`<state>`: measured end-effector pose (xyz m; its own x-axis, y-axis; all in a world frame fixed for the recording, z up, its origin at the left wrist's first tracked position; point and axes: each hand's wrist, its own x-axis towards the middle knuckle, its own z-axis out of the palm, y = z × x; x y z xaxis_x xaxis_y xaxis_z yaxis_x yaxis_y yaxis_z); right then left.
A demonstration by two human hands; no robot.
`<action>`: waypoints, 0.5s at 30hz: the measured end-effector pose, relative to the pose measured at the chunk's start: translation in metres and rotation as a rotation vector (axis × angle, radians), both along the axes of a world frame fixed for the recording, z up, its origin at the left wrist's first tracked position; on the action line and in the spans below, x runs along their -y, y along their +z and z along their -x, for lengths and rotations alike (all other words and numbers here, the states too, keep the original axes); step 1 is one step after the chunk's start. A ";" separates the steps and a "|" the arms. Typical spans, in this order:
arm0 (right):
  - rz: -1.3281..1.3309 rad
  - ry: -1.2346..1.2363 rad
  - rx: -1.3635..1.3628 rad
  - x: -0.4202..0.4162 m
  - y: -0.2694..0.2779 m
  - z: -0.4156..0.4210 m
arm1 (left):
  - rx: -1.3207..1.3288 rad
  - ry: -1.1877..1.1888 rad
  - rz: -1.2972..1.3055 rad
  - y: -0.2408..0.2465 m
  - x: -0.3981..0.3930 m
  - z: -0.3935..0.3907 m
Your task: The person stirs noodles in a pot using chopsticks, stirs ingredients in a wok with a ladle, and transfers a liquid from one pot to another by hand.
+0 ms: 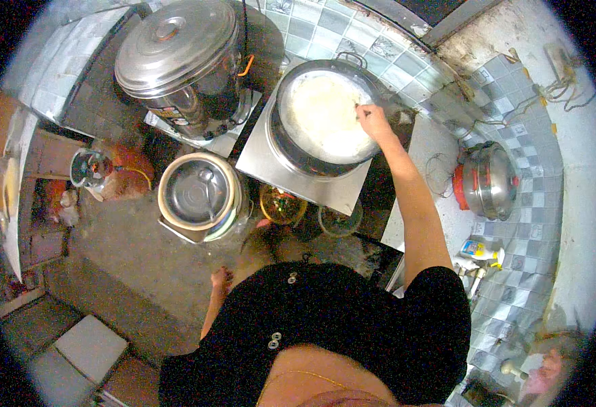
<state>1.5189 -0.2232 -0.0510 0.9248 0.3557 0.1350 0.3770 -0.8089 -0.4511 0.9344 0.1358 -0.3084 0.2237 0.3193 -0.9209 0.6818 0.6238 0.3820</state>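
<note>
My right hand (pixel 372 121) is over the right side of a wide metal pot (pixel 288 84), its fingers bent together. A small dark bit shows at the fingertips, but whether it belongs to a utensil is unclear. Pale, frothy liquid (pixel 323 112) fills much of the pot. The pot sits on a square stainless-steel stove top (pixel 257 157). Low at my side hangs my left hand (pixel 221 277), small and blurred, touching nothing that I can make out. Ahead of it stands a bucket-like container topped by a metal basin (pixel 183 188) with a ladle (pixel 207 185) inside.
A large lidded steel pot (pixel 176 46) stands at the back left. On the right counter (pixel 422 152) are a lidded steel pot (pixel 491 180) and a spray bottle (pixel 478 250). Under the stove's front edge sits a yellow-rimmed container (pixel 265 213). Tiled wall (pixel 405 66) borders the stove.
</note>
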 end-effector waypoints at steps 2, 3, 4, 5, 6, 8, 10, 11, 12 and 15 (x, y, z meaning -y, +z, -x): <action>-0.130 0.008 -0.120 -0.007 -0.010 0.012 | 0.034 0.030 0.034 0.007 -0.007 -0.007; -0.193 0.005 -0.179 -0.008 -0.014 0.019 | 0.050 0.040 0.055 0.014 -0.010 -0.014; -0.175 0.039 -0.272 -0.018 0.004 0.031 | 0.066 0.059 0.076 0.019 -0.011 -0.020; -0.226 0.041 -0.350 -0.025 0.002 0.036 | 0.083 0.078 0.097 0.024 -0.012 -0.026; -0.275 0.029 -0.418 -0.024 0.007 0.041 | 0.106 0.084 0.123 0.028 -0.012 -0.036; -0.378 0.046 -0.582 -0.034 0.019 0.051 | 0.086 0.032 0.074 0.029 -0.013 -0.044; -0.393 0.124 -0.639 -0.040 0.035 0.057 | 0.092 0.001 0.074 0.024 -0.016 -0.048; -0.401 0.169 -0.670 -0.044 0.043 0.057 | 0.106 0.000 0.099 0.019 -0.020 -0.047; -0.466 0.182 -0.719 -0.043 0.054 0.054 | 0.122 -0.004 0.125 0.014 -0.022 -0.047; -0.545 0.135 -0.621 -0.040 0.086 0.029 | 0.207 0.012 0.227 0.030 -0.017 -0.056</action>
<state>1.4896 -0.1836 0.0346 0.8420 0.5011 -0.1998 0.0088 -0.3831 -0.9237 0.9908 0.1528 -0.2779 0.4116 0.1145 -0.9041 0.5958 0.7169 0.3620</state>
